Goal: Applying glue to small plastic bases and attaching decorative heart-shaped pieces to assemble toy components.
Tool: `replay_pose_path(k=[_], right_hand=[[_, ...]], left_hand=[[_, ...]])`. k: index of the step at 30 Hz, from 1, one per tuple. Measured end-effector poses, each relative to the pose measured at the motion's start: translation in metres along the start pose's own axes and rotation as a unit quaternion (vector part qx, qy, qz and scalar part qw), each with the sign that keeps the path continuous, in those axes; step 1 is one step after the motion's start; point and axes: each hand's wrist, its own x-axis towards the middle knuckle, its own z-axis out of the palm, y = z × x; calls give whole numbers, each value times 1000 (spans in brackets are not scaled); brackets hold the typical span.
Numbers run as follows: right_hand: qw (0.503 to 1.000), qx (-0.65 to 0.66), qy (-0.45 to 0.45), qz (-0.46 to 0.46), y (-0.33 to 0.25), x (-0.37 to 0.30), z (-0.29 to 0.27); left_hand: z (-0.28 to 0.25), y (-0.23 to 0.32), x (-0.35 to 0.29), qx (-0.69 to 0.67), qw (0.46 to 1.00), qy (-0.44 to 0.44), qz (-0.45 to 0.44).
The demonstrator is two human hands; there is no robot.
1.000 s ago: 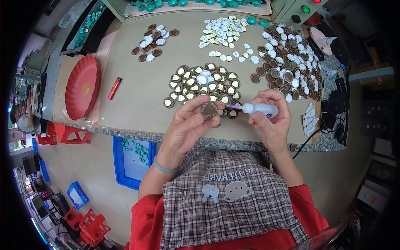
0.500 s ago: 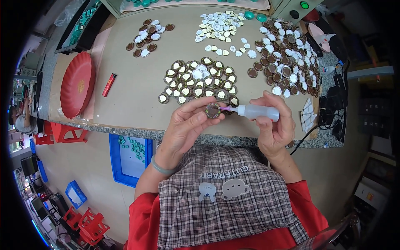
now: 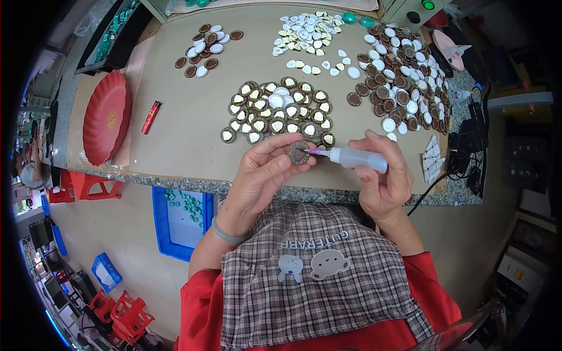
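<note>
My left hand [image 3: 263,172] pinches a small round brown ornament [image 3: 298,152] with a lacy rim, just above the table's front edge. My right hand [image 3: 381,178] grips a small white squeeze bottle [image 3: 357,158]; its pink nozzle touches the ornament's centre. Just beyond the hands lies a cluster of similar brown rings with pale heart-shaped centres [image 3: 278,114].
On the tan table [image 3: 187,117] lie white heart pieces [image 3: 304,32] at the back, a large pile of brown and white discs [image 3: 404,82] at right, a smaller group [image 3: 206,48] at back left, a red plate [image 3: 105,117] and a red lighter [image 3: 150,117]. A blue bin [image 3: 181,219] sits on the floor.
Both hands stay together on the ornament and bottle; the view has shifted slightly, and the nozzle remains at the ornament.
</note>
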Motion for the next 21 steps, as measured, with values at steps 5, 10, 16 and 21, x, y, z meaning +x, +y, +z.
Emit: replay_pose_path(k=[5, 10, 16, 21], right_hand=[[1000, 2, 4, -6, 0, -1, 0], [999, -30, 6, -27, 1, -1, -1], [996, -66, -7, -59, -2, -1, -2], [994, -77, -13, -78, 0, 0, -2]], left_hand=[[1, -1, 0, 4, 1000, 10, 1], [-1, -1, 1, -2, 1000, 7, 3], [-4, -1, 1, 4, 1000, 10, 19], [-3, -2, 2, 20, 999, 19, 37]])
